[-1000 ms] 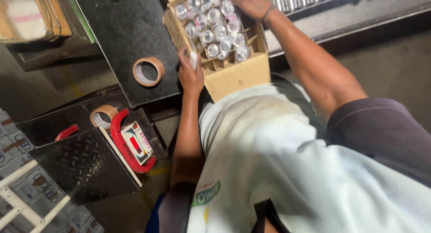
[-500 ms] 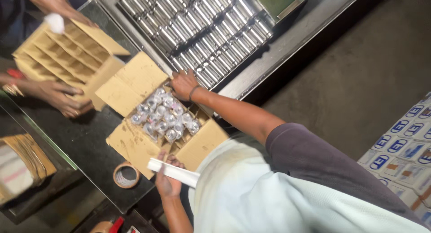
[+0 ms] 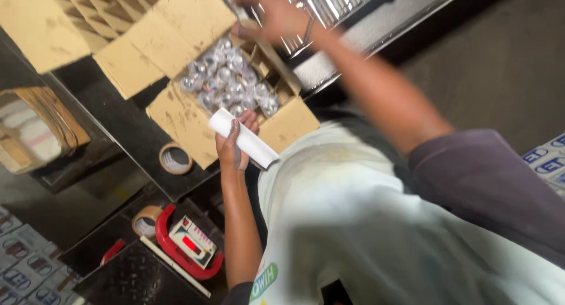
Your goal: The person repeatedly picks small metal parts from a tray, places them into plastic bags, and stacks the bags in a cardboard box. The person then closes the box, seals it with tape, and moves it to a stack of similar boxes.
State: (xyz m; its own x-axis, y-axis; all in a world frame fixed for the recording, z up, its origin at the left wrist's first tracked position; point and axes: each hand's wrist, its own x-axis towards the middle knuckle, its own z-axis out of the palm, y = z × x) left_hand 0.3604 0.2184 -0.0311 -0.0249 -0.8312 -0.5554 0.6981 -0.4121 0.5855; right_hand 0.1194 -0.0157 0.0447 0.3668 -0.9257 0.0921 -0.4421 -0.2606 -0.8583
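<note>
At the near edge of the dark worktop [image 3: 126, 125], an open cardboard box [image 3: 288, 125] packed with shiny round-topped cans [image 3: 229, 81] is set, its near corner reaching past the edge toward the person's pale shirt. Little free room is left around it: a second box with empty dividers [image 3: 88, 14] lies just beyond its far-left flap, and a metal tray of cylinders [image 3: 329, 2] runs along the far-right side. A bare strip of worktop is seen to the left, where a roll of tape [image 3: 175, 158] lies near the edge. A white paper-wrapped tube [image 3: 244, 137] is gripped in the closed left hand [image 3: 232, 146], held just against the box's near rim. The right hand [image 3: 273, 14], blurred, is stretched over the box's far corner; its grip cannot be told.
</note>
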